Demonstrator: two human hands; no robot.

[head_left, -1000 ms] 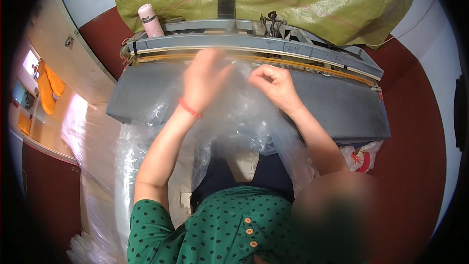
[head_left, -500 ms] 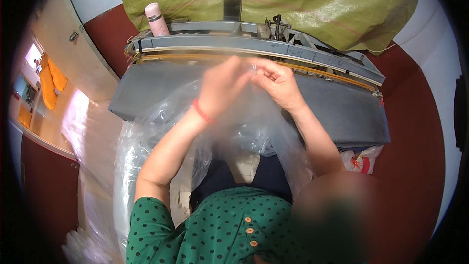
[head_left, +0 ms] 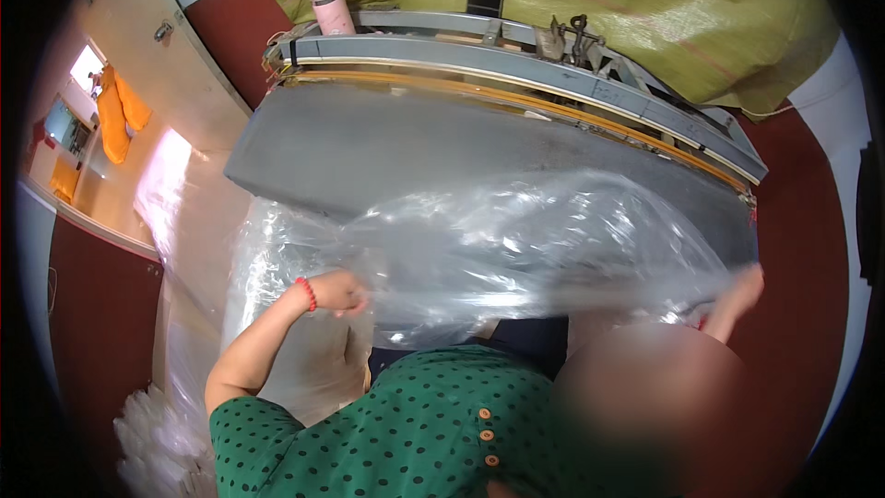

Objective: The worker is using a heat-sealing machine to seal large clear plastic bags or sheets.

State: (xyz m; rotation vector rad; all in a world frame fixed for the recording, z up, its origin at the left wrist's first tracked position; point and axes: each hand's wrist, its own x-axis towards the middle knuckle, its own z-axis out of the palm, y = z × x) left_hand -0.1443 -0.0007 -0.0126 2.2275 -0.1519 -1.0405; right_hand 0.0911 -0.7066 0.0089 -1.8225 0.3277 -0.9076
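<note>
A large clear plastic sheet [head_left: 562,231] billows in front of me, stretched between my two hands and partly lying over a grey padded work surface [head_left: 359,143]. My left hand [head_left: 339,293], with a red beaded band at the wrist, is closed on the sheet's near left side. Far out to the right, my right hand [head_left: 740,295] grips the sheet's other end beside the work surface's right corner. That hand is slightly smeared by motion, and a blurred patch hides part of the right arm.
Along the far edge runs a grey metal sealing frame [head_left: 516,69] with an orange strip. A pink bottle [head_left: 330,7] stands at its left end. Behind hangs a yellow-green tarp [head_left: 664,18]. More clear plastic [head_left: 171,433] is heaped at the lower left, and a door [head_left: 175,55] stands beyond.
My hands were together above the middle of the work surface. They have moved wide apart and nearer to me, spreading the plastic sheet between them. The view has shifted slightly.
</note>
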